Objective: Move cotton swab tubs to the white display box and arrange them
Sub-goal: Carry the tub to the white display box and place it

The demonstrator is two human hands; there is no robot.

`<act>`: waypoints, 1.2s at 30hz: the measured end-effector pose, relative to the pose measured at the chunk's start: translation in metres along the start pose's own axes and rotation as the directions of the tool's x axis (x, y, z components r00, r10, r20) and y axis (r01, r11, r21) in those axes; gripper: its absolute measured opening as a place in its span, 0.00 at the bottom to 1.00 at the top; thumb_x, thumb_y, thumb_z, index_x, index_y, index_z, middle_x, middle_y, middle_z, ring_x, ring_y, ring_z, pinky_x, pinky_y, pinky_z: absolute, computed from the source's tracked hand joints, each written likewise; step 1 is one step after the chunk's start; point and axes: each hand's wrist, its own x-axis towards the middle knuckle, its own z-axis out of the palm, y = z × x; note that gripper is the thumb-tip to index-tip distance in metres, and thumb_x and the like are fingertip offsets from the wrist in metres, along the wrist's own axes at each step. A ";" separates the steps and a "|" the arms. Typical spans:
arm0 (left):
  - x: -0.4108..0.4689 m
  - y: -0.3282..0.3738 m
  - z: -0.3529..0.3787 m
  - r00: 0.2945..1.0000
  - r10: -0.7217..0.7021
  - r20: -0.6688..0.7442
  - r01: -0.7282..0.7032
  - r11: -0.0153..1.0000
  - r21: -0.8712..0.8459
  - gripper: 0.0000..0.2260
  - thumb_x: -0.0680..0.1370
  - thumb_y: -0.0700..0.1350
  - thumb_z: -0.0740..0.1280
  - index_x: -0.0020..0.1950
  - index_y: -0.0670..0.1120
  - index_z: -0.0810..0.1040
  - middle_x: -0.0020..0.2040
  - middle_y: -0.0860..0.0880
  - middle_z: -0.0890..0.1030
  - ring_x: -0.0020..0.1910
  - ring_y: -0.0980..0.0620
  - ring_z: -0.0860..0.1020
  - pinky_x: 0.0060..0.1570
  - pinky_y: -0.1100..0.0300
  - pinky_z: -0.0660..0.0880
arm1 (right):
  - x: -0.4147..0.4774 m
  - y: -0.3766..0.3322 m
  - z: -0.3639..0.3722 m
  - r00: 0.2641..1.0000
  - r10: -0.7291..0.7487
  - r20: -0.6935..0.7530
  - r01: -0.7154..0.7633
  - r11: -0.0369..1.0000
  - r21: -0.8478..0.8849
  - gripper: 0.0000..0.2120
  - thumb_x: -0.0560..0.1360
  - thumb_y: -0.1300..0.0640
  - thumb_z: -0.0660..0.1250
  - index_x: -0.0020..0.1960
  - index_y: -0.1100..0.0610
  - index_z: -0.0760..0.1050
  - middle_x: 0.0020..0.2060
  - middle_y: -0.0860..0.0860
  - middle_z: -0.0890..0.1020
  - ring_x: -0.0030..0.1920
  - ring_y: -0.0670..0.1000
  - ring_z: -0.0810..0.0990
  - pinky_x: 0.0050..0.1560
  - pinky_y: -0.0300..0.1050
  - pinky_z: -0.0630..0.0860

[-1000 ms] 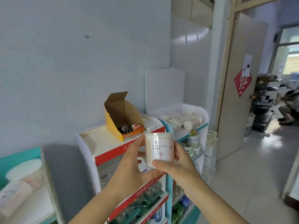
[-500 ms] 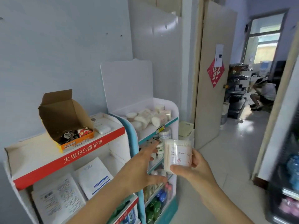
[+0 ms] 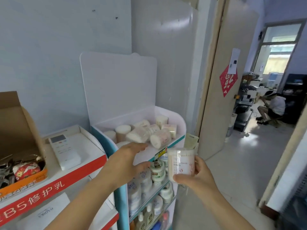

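R hand (image 3: 198,174) wraps one cotton swab tub (image 3: 181,162), upright, held in air just in front of and below the front lip of the white display box (image 3: 180,128); not yet in the box. L hand (image 3: 128,159) empty, fingers spread, palm down, hovering at the box's front edge near the loose tubs (image 3: 146,131); contact w/ any of them can't be told. Box top tray already crowded: several tubs lying on their sides, a few upright at back, no order. Risks, my read: (1) L hand sweeping to make room could roll a sideways tub over the low front lip, esp. the one nearest the edge (image 3: 160,138); (2) setting the held tub on top of rolling ones gives unstable seat, topples; (3) a drop would hit the jars on the shelf below (image 3: 157,171) or the floor. Prob. safer to stand fallen tubs up first, then place.
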 end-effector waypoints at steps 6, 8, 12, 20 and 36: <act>0.056 -0.020 -0.004 0.999 -0.007 -0.054 0.012 0.995 0.095 0.22 0.74 0.56 0.68 0.67 0.58 0.70 0.65 0.59 0.73 0.62 0.57 0.72 0.58 0.63 0.70 | 0.073 0.016 0.027 0.998 0.043 0.042 -0.043 0.999 -0.012 0.38 0.52 0.62 0.79 0.58 0.44 0.70 0.49 0.46 0.81 0.49 0.46 0.81 0.49 0.50 0.81; 0.066 -0.026 -0.006 0.998 -0.030 -0.054 0.036 0.992 0.120 0.21 0.74 0.55 0.68 0.66 0.58 0.71 0.64 0.59 0.73 0.61 0.58 0.73 0.56 0.65 0.70 | 0.094 0.020 0.036 0.996 0.050 0.068 -0.048 0.998 -0.034 0.39 0.51 0.59 0.78 0.59 0.44 0.70 0.48 0.44 0.81 0.48 0.45 0.82 0.50 0.51 0.81; 0.082 -0.038 -0.007 0.995 -0.063 -0.081 0.078 0.975 0.208 0.20 0.74 0.55 0.68 0.66 0.58 0.71 0.64 0.59 0.73 0.59 0.57 0.73 0.56 0.64 0.71 | 0.132 0.028 0.053 0.990 0.039 0.134 -0.026 0.995 -0.095 0.41 0.50 0.55 0.78 0.61 0.43 0.68 0.48 0.41 0.81 0.49 0.44 0.80 0.51 0.52 0.80; 0.098 -0.043 -0.002 0.952 -0.241 -0.188 0.290 0.906 0.307 0.16 0.75 0.55 0.67 0.62 0.59 0.75 0.56 0.61 0.77 0.52 0.57 0.76 0.50 0.63 0.74 | 0.193 0.036 0.071 0.914 -0.062 0.401 0.141 0.975 -0.170 0.41 0.53 0.55 0.79 0.61 0.39 0.65 0.48 0.38 0.78 0.48 0.40 0.79 0.49 0.46 0.79; 0.098 -0.008 0.034 0.756 -0.642 -0.131 0.571 0.547 0.612 0.25 0.74 0.62 0.64 0.69 0.57 0.67 0.67 0.58 0.72 0.66 0.54 0.68 0.66 0.55 0.63 | 0.245 0.054 0.075 0.548 -0.326 0.770 0.478 0.878 0.031 0.43 0.58 0.56 0.79 0.65 0.38 0.60 0.57 0.34 0.71 0.56 0.33 0.72 0.46 0.27 0.71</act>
